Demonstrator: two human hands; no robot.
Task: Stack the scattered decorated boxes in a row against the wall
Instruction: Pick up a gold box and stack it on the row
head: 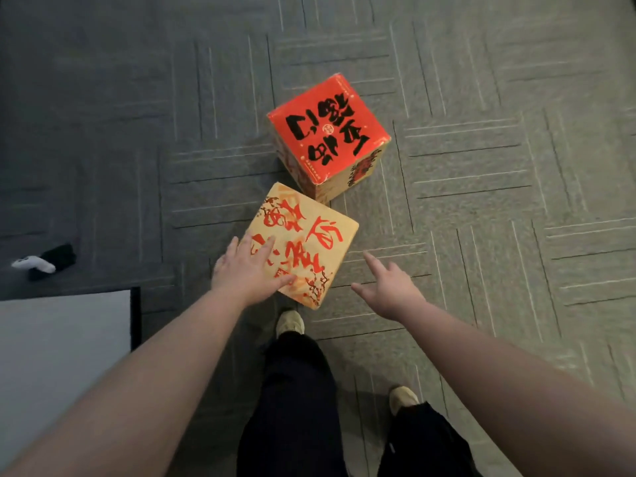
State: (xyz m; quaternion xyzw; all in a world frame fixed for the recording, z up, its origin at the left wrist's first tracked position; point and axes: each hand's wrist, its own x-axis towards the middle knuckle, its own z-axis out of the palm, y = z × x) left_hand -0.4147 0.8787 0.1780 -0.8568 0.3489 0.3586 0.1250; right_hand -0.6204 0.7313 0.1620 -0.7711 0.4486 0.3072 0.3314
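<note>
Two decorated boxes sit on the grey carpet in the head view. The nearer one is a tan box (309, 235) with red brush writing on top. Just beyond it, corner to corner, stands a box with a red top (327, 132) and black writing. My left hand (247, 270) lies flat on the tan box's near left corner, fingers spread over its top. My right hand (389, 287) hovers to the right of the tan box, fingers apart, holding nothing and apart from the box.
My two feet in light shoes (290, 321) stand just behind the tan box. A pale flat surface (62, 356) fills the lower left. A small black-and-white object (44, 261) lies on the carpet at the left. Patterned carpet spreads to the right and far side.
</note>
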